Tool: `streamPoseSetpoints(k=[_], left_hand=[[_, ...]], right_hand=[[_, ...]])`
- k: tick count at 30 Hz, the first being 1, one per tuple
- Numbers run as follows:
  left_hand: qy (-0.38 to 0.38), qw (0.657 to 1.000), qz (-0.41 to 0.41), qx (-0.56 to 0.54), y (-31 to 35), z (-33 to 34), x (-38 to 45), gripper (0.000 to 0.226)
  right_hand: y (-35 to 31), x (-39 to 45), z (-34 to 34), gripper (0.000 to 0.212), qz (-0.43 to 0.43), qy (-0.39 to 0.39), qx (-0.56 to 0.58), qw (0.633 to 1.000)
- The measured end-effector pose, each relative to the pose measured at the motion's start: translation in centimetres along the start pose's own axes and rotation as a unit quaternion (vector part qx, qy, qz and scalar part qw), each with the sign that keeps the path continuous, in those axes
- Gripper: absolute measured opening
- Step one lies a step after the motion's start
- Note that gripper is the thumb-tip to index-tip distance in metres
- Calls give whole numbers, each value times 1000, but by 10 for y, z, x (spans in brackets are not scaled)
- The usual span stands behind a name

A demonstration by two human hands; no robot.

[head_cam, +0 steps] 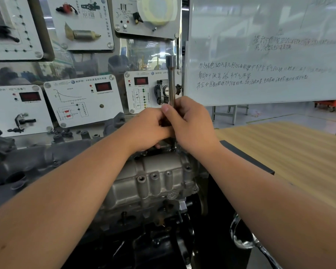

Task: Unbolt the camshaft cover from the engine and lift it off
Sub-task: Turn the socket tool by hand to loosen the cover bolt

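At the far end of the camshaft cover [155, 177], a long metal socket wrench [171, 82] is held upright, its lower tip set down at the cover's rear edge. The shaft is gripped by both hands close together. The right hand [190, 121] is wrapped around the shaft, fingers curled and the thumb laid against the front of the shaft. The left hand [149, 127] is closed around the lower part of the shaft, just beside and touching the right hand; its fingertips are hidden, so their exact placement cannot be told. The upper, wider end of the wrench stands clear above both hands.

The cover, a grey cast-metal part with several bolt holes and bosses, is seated on top of the engine [163, 220], between the two forearms. Behind the engine, instrument panels [81, 98] with red displays and mounted components are fixed upright. A whiteboard [270, 55] with handwriting is positioned to the right, and a wooden table [291, 152] is located beneath it.
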State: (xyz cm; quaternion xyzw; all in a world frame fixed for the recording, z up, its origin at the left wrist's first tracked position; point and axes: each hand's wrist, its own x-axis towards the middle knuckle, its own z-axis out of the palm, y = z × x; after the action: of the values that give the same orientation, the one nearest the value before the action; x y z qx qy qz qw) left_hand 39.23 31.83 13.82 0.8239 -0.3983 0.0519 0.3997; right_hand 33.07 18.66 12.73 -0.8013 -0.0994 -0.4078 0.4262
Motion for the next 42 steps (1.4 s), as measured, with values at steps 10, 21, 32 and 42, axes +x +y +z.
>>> streamPoseSetpoints(k=[10,21,32,42], left_hand=[[-17,1000,7,15,0,-2,0,19],[-22,999,6,-23,0,-2,-2,17],[-22,999,1,-34,-1,1,-1,11],[-26,1000,17,3,2,0,0,20]], right_hand=[[-2,0,1,12,28,-17,31,999],[-3,1,-2,39,21,-27,12,999],[0,0,-2,25,15,11,-12,1000],[1,0,0,20,26,17,35,999]])
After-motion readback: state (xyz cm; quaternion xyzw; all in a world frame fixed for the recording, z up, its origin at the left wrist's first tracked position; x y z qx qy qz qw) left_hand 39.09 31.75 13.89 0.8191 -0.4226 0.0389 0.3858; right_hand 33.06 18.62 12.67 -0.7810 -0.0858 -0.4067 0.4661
